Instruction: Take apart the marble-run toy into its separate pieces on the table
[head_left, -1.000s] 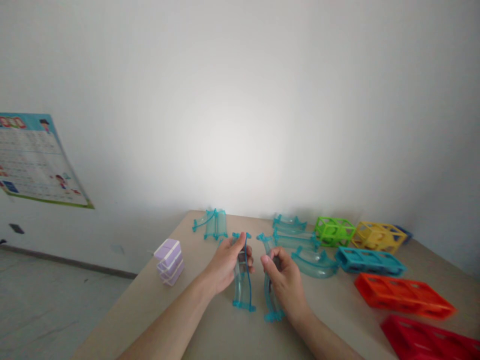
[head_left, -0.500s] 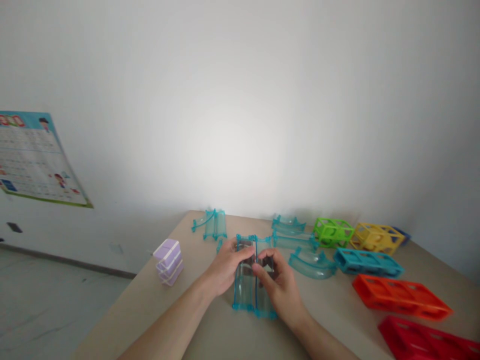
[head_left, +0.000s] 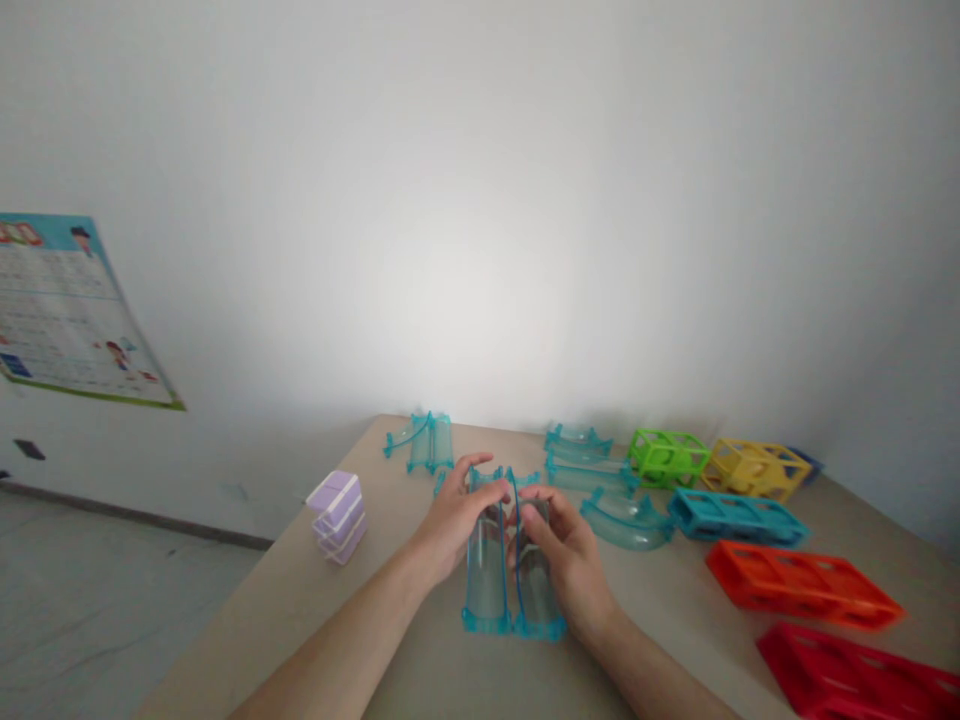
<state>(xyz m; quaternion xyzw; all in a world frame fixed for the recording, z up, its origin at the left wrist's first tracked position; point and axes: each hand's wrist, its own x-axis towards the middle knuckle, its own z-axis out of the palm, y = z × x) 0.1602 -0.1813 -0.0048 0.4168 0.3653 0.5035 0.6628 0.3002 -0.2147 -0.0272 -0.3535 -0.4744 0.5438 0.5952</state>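
Two clear teal plastic track pieces stand side by side in front of me, their long edges close together. My left hand point(head_left: 459, 515) grips the left track piece point(head_left: 487, 575) near its far end, thumb over the inner edge and index finger lifted. Around the right track piece point(head_left: 537, 590) my right hand point(head_left: 564, 545) is closed, thumb on its inside and fingers partly hidden behind it. A narrow gap shows between the pieces along their middle, while their near ends meet or nearly meet.
More teal track pieces lie behind, at the left point(head_left: 430, 443) and right, among them a curved track point(head_left: 628, 520). A purple block stack point(head_left: 337, 517) stands left. Frame blocks in green point(head_left: 667, 458), yellow point(head_left: 757, 468), teal point(head_left: 739, 515), orange point(head_left: 802, 582) and red point(head_left: 855, 675) line the right side.
The two track pieces have parted slightly along the middle, the right one tilting and shifting right. My left index finger has lifted, and my right thumb has moved onto the right piece.
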